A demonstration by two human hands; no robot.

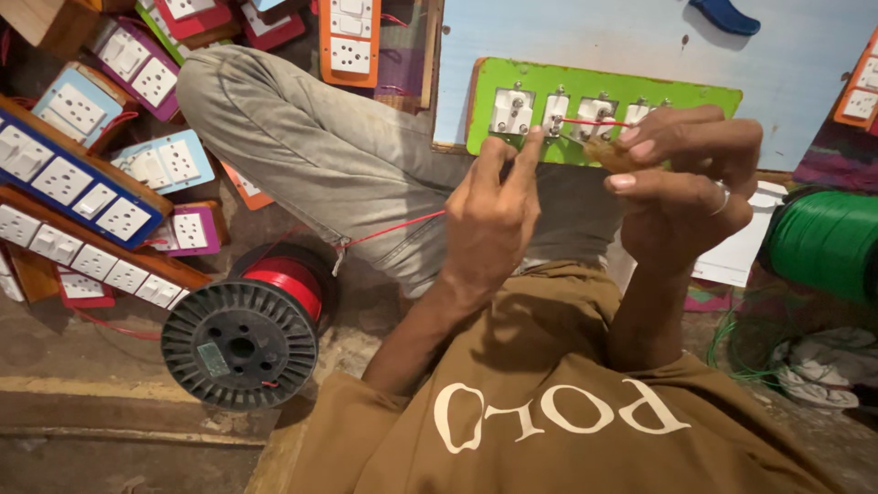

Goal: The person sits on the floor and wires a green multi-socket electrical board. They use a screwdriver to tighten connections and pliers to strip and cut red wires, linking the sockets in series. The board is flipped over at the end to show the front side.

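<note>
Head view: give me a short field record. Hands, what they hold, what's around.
left hand: fingertips pinch the red wire against the green board
right hand: grip closed on a tool with a yellowish handle, tip at the board
board: back side up, socket modules with screw terminals
left of knee: black spool of red wire
far left: finished socket boards
right edge: green wire spool

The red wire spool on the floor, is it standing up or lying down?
Lying down. The red wire spool rests on its side, one round black end facing the camera and red wire wound behind it.
</note>
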